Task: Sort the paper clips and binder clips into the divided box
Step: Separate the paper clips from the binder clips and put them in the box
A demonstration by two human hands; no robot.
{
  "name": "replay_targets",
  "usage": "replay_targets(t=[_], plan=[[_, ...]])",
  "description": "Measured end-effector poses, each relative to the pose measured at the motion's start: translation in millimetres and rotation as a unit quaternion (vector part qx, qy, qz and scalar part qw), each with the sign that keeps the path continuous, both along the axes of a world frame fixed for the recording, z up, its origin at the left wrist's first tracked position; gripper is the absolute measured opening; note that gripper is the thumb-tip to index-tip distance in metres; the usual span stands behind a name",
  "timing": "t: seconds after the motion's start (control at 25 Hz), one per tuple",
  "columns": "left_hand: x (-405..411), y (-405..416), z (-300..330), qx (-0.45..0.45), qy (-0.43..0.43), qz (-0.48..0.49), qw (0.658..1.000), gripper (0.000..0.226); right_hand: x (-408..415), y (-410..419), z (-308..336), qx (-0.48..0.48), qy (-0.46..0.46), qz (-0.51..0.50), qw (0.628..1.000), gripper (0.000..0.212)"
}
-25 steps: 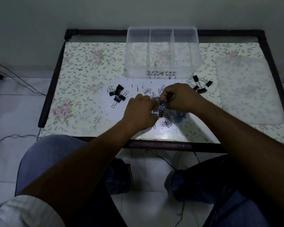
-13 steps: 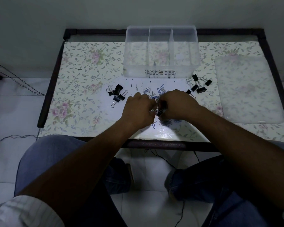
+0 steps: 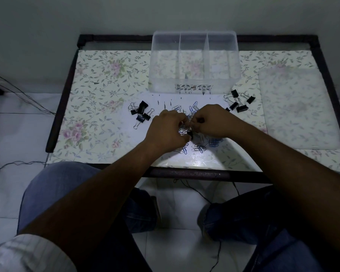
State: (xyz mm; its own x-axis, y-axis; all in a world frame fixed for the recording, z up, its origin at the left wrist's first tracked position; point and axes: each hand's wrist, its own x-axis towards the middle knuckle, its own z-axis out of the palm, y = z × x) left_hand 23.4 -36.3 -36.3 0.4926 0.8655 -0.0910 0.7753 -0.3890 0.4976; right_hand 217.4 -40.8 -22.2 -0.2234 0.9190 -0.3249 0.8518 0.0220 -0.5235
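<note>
The fingers of the left hand [image 3: 168,127] are curled inward around a tangled bunch of paper clips [image 3: 185,126], and the fingers of the right hand [image 3: 214,120] are curled against the same bunch from the other side, so both hands grip it between them just above the table [image 3: 98,107]. A small black binder clip [image 3: 190,133] shows at the lower edge of the bunch, between the two hands; which hand holds it cannot be told. More paper clips, blue and silver, lie loose on the table under and just in front of the hands [image 3: 199,147], with a few visible beyond the knuckles [image 3: 193,107]. A group of black binder clips lies to the left of the left hand [image 3: 140,112], and a second group lies to the right of the right hand [image 3: 238,102], both apart from the hands. The divided box [image 3: 194,63], clear plastic with three compartments, stands at the far middle of the table; its contents cannot be made out. A translucent lid [image 3: 296,107] lies flat at the right of the table. The table carries a floral covering within a dark frame. The person is seated, knees in blue jeans below the near edge, and cables run over the tiled floor [image 3: 18,122].
</note>
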Motion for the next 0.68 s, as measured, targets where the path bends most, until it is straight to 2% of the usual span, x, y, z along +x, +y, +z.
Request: replay_targets(t=[0.12,0.2,0.36,0.56,0.68], plan=[[-0.5,0.4,-2.1,0.034,0.026,-0.014,0.999,0.034,1.3,0.5,-0.2,-0.009,0.002,-0.017,1.000,0.019],[0.4,-1.3,-2.8,0.045,0.047,-0.023,0.998,0.031,1.5,-1.4,-1.1,0.011,-0.022,-0.013,1.000,0.009],[3.3,-3.4,-3.4,0.060,0.061,-0.027,0.996,0.032,3.5,-0.5,4.1,0.043,-0.052,-0.020,0.998,0.028],[6.1,-3.4,-6.5,0.066,0.078,-0.046,0.994,0.037,1.3,-3.4,7.9,-0.008,-0.059,0.010,0.998,0.025],[6.6,-2.4,-8.7,0.075,0.083,-0.050,0.993,0.038,-0.8,-5.2,5.4,0.007,-0.092,0.015,0.996,0.027]])
